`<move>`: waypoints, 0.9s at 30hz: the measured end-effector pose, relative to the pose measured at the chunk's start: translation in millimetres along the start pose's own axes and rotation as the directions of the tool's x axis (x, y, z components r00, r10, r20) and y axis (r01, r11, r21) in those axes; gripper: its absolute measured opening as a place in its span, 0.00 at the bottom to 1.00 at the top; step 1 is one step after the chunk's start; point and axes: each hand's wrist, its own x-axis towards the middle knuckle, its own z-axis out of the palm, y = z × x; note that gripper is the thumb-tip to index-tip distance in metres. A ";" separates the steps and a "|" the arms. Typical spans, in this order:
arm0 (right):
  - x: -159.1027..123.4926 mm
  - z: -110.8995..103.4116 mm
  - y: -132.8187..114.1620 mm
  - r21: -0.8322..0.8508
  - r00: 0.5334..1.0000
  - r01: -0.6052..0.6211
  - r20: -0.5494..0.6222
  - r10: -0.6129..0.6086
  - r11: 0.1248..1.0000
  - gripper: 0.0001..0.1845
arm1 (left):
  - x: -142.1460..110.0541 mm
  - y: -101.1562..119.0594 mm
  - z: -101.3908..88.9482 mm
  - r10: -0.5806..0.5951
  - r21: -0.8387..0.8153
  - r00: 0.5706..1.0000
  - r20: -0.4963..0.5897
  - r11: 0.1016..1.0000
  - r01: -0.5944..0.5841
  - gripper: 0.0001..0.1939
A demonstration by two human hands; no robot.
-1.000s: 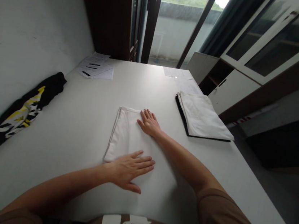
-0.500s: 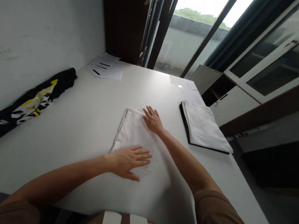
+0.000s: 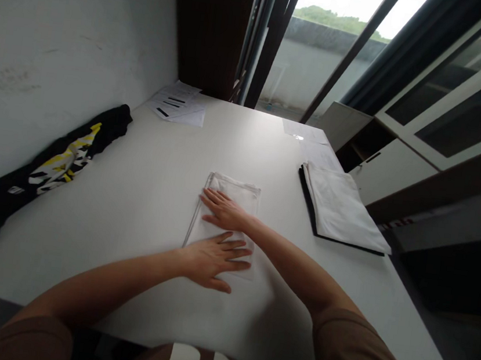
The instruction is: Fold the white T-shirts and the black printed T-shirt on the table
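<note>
A folded white cloth (image 3: 238, 194) lies flat in the middle of the white table (image 3: 142, 191). My left hand (image 3: 213, 257) rests palm down on the cloth's near end, fingers stretched out and pointing right. My right hand (image 3: 223, 210) lies flat across the cloth's middle, fingers stretched out towards its left edge. The two hands sit close together, one just beyond the other. Neither hand grips anything.
A black and yellow garment (image 3: 49, 165) lies along the left wall. Papers (image 3: 177, 102) sit at the far left corner, more sheets (image 3: 305, 132) at the far right. A folded white cloth on a black one (image 3: 342, 210) lies near the right edge.
My right hand has slid from the cloth's far right corner leftwards and nearer, onto its middle. My left hand has stayed on the near end. The view has shifted slightly.
</note>
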 end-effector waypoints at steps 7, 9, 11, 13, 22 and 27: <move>40.6 6.2 36.8 -0.090 0.997 -0.078 -0.015 0.077 0.993 0.44 | 1.4 -0.9 -1.0 -0.017 -0.016 1.000 -0.013 1.000 0.017 0.38; 54.3 5.0 53.3 -0.096 0.995 -0.099 -0.009 0.099 0.990 0.43 | 1.6 -0.6 -2.1 -0.011 -0.005 1.000 -0.012 1.000 0.011 0.37; 66.1 3.9 69.1 -0.095 0.994 -0.113 -0.001 0.113 0.989 0.43 | 1.6 -0.7 -3.0 -0.005 0.007 1.000 -0.007 1.000 0.005 0.37; 75.4 3.2 82.1 -0.093 0.991 -0.133 0.002 0.134 0.987 0.42 | 1.2 -1.0 -3.2 0.000 0.014 1.000 -0.006 1.000 0.000 0.37; 94.9 -4.3 93.9 -0.080 0.951 -0.306 -0.070 0.301 0.949 0.37 | 1.5 -3.9 1.5 0.036 0.063 0.998 -0.048 0.997 -0.033 0.32; 62.8 -11.8 51.2 -0.075 0.991 -0.095 -0.104 0.087 0.993 0.34 | 4.6 0.9 3.9 0.198 0.098 0.977 -0.081 0.977 -0.190 0.24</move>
